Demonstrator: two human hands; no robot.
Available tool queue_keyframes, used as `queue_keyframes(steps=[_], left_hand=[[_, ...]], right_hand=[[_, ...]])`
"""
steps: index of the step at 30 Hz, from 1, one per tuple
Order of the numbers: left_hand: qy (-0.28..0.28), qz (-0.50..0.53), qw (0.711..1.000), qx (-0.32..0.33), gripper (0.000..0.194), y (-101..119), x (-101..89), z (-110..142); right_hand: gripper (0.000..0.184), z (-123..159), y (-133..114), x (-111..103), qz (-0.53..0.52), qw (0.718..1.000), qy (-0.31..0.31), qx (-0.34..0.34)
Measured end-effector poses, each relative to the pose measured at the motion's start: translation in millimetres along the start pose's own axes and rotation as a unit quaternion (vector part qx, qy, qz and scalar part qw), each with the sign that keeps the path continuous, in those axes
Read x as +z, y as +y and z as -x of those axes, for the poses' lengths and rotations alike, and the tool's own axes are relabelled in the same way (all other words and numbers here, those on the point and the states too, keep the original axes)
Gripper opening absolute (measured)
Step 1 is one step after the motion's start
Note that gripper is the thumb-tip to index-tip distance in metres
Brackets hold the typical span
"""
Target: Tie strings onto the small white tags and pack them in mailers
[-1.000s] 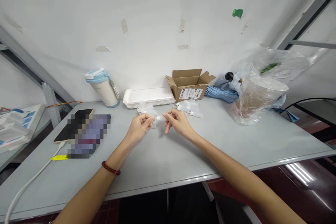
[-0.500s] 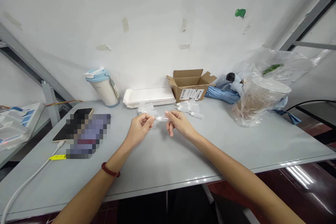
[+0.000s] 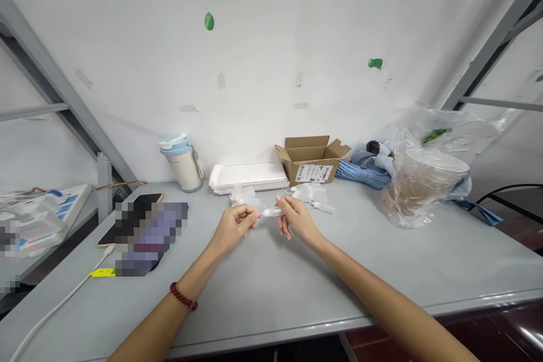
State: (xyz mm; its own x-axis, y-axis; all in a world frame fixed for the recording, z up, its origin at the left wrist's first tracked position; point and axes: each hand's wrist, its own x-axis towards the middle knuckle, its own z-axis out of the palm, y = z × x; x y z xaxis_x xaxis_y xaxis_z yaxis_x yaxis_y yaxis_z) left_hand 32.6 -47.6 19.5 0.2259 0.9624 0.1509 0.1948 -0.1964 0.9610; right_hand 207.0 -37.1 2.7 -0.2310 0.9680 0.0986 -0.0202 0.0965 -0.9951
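In the middle of the desk, my right hand (image 3: 300, 219) grips a small translucent plastic tube (image 3: 274, 212) between thumb and fingers, its narrow tip pointing left. My left hand (image 3: 233, 229) is pinched closed just off that tip; what its fingers hold is too small to make out. Behind my left fingers lies a small pile of clear plastic pieces (image 3: 244, 195) with thin pale loops. More translucent tubes (image 3: 311, 195) like the one in hand lie in a loose bunch beyond my right hand.
A stack of white trays (image 3: 250, 175) and an open cardboard box (image 3: 313, 167) stand along the wall. To the left are a tumbler (image 3: 183, 164), a phone (image 3: 127, 220) and a white cable (image 3: 55, 317). A plastic-wrapped container (image 3: 424, 186) and blue cloth (image 3: 367, 172) occupy the right side.
The camera view has tilted upward, so everything sits lower in the picture. The left fingertips have come slightly away from the tube's tip; the right hand keeps hold of the tube.
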Motion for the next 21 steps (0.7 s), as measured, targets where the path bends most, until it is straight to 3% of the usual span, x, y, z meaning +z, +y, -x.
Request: queue_keyframes(steps=[4, 6, 9, 12, 15, 17, 19, 21], left_hand=[[0.026, -0.013, 1.000, 0.011, 0.027, -1.1, 5.6, 2.8], [0.012, -0.032, 0.999, 0.013, 0.028, -2.2, 6.6, 2.3], [-0.017, -0.049, 0.999, 0.013, 0.029, -3.3, 2.6, -1.8], [0.015, -0.035, 0.999, 0.007, 0.030, -4.8, -11.0, -9.0], [0.077, 0.003, 0.997, 0.014, 0.033, -9.6, -31.2, -16.0], [0.110, 0.036, 0.993, 0.013, 0.035, -15.1, -44.0, -19.0], [0.117, 0.053, 0.992, 0.005, 0.038, -21.6, -53.1, -20.5], [0.107, 0.052, 0.993, -0.010, 0.040, -27.6, -57.4, -21.0]], right_hand=[[0.046, -3.8, 8.5, 0.7, 0.010, 1.000, 0.011, 0.012], [0.045, -5.2, 9.6, -0.5, 0.038, 0.999, 0.014, 0.008], [0.042, -5.7, 8.1, -4.1, 0.120, 0.992, 0.010, -0.028], [0.039, -6.6, 6.5, -9.3, 0.234, 0.969, -0.007, -0.074], [0.036, -10.5, 6.1, -17.3, 0.406, 0.908, 0.016, -0.100], [0.028, -14.5, 6.0, -24.7, 0.556, 0.826, 0.051, -0.083], [0.022, -18.8, 5.7, -33.4, 0.600, 0.794, 0.074, -0.069], [0.028, -22.0, 5.0, -42.1, 0.626, 0.773, 0.084, -0.061]])
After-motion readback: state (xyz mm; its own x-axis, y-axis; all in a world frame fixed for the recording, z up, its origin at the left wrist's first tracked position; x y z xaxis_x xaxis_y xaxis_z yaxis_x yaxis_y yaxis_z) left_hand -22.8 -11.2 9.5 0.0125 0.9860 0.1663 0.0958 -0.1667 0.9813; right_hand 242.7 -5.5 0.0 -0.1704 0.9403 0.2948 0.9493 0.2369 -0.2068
